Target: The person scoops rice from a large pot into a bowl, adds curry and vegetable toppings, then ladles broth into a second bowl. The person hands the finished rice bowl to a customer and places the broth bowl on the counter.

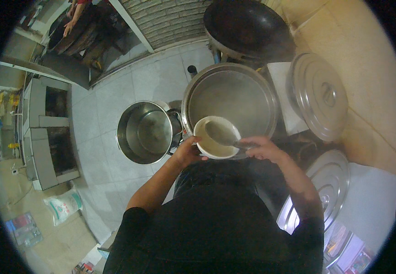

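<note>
My left hand [187,150] grips the left side of a white bowl [207,149], its thumb at the rim. My right hand [264,148] holds the handle of a round metal ladle or strainer [218,133]; its head lies over the mouth of the bowl. Whether that head is mesh or solid is too hazy to tell. Bowl and utensil are above the near edge of a wide steel pot [185,102], which holds a cloudy, pale content under what looks like steam. To its left stands a deep steel pot [126,132] with dark side handles.
A large dark wok [246,29] sits beyond the wide pot. Steel lids [316,96] stand at right, with another round lid [335,185] nearer me. A white sack [63,206] lies at left. Through a doorway, another person's hand [69,27] shows.
</note>
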